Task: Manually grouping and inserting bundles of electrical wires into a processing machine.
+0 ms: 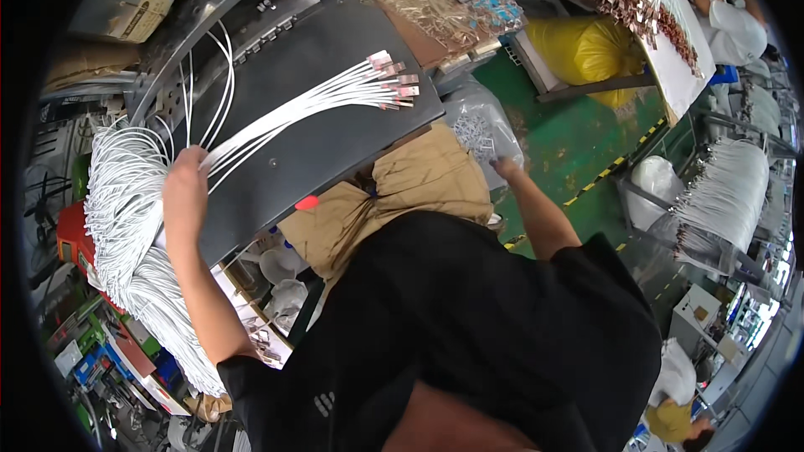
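Note:
My left hand is closed around a bunch of white cables. The bunch lies across the dark work table, its plug ends with pinkish and metallic tips fanned toward the far right corner. A few loose cables loop up beyond that hand. On my right, my right hand is closed at the edge of a clear plastic bag. Small whitish parts lie inside the bag. The bag sits beside the table's right end, and the fingertips are partly hidden there.
A large heap of white cables hangs at the table's left. Small clear parts cover a board at the back. A yellow sack stands on the green floor. Further right are a cable-laden rack and other people.

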A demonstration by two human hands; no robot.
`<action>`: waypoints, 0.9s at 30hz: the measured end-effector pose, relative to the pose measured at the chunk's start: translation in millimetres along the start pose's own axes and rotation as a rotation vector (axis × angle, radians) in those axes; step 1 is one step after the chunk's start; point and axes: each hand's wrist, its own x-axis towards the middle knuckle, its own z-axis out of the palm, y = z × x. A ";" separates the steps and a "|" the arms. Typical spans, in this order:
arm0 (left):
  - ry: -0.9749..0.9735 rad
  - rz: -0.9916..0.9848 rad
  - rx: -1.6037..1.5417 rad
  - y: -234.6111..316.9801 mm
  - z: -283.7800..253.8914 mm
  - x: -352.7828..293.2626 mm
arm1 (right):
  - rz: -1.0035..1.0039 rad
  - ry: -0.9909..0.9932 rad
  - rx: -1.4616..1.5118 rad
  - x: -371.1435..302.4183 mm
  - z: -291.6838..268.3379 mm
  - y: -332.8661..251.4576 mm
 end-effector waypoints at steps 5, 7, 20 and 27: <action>0.255 -0.213 -0.363 -56.1 -13.0 -59.6 | 0.033 0.519 0.279 -72.1 34.7 -111.2; 0.253 -0.295 -0.347 -56.6 -25.8 -72.0 | -0.231 0.737 0.515 -121.4 -31.7 -186.0; 0.031 0.017 -0.506 49.6 -18.2 0.6 | -1.255 0.760 -0.650 -309.8 -225.8 -542.0; -0.620 -0.277 -1.662 101.0 15.8 -51.4 | -1.740 0.454 -0.511 -292.6 -172.1 -576.0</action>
